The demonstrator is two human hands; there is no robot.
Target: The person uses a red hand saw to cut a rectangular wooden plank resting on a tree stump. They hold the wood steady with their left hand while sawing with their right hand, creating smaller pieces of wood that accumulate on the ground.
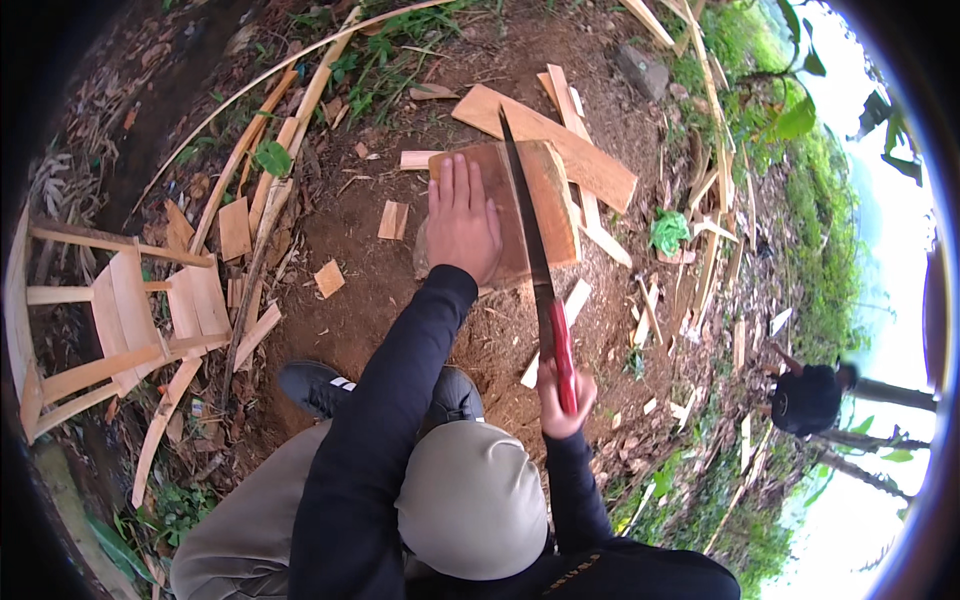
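A brown wooden board [485, 160] lies on a low block of wood near the top middle. My left hand [465, 222] is pressed flat on it, fingers stretched out together. In my right hand [566, 398] is the red handle of a handsaw [528, 205], with the fingers wrapped round it. Its long dark blade narrows away from me and lies across the wood, to the right of my left hand. The teeth are too small to make out. A paler piece of wood [550, 200] shows just right of the blade.
A loose plank [590, 165] slants behind the block. Offcuts and strips lie on the brown soil. A small wooden frame with slats [125, 310] stands at left. A green crumpled wrapper [669, 232] and a hammer-like tool [648, 305] lie at right. A person [805, 397] is farther right.
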